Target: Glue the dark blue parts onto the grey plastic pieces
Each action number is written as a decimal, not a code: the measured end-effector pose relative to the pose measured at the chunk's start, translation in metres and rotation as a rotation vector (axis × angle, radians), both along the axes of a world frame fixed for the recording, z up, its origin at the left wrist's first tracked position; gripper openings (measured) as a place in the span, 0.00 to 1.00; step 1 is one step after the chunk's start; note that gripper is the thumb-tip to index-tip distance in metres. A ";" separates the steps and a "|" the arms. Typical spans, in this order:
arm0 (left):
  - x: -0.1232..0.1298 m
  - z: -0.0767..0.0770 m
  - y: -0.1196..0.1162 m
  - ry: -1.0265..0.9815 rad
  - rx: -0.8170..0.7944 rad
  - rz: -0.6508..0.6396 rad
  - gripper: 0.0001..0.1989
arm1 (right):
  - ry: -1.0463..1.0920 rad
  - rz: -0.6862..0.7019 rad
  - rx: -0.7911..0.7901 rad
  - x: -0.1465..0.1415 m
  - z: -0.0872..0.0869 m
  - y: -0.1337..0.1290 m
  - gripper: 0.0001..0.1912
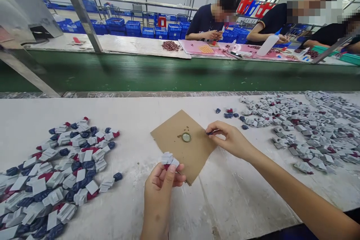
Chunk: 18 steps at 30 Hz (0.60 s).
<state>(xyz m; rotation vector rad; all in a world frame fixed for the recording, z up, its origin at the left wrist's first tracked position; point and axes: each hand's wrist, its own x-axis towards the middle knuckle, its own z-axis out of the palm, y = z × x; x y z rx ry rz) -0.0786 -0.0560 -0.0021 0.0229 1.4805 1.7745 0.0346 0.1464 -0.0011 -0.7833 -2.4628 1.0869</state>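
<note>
Between the thumb and fingers of my left hand [163, 183] is a small grey-and-red piece [169, 159], held over the near left edge of a brown cardboard square [194, 161]. My right hand [229, 138] pinches a small dark blue piece [209, 133] at the cardboard's right corner; the fingertips partly cover it. On the cardboard lies a round bottle cap [186, 137] with a crimped rim, its hollow side up. Small dark wet-looking spots mark the cardboard beside the cap.
Grey, red and blue pieces [56, 180] are heaped at left. Many mostly grey pieces [303, 123] spread at right, with a few blue ones [231, 115] nearer the cardboard. Beyond a green belt [135, 71], co-workers [205, 22] sit at a bench with a white bottle [268, 45].
</note>
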 end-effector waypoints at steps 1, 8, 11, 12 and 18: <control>0.000 0.001 0.000 -0.001 0.000 -0.007 0.11 | 0.003 -0.003 0.016 -0.001 0.002 -0.003 0.09; 0.000 -0.001 0.000 -0.020 0.002 0.001 0.11 | 0.108 0.199 0.278 -0.029 0.012 -0.029 0.13; -0.001 -0.004 0.000 -0.027 0.023 0.004 0.10 | 0.065 0.252 0.503 -0.038 0.002 -0.031 0.15; -0.001 -0.005 0.000 -0.025 0.029 0.001 0.10 | 0.030 0.270 0.576 -0.040 -0.002 -0.030 0.17; 0.000 -0.007 0.001 0.015 0.019 0.035 0.11 | -0.128 0.387 0.767 -0.045 -0.013 -0.026 0.21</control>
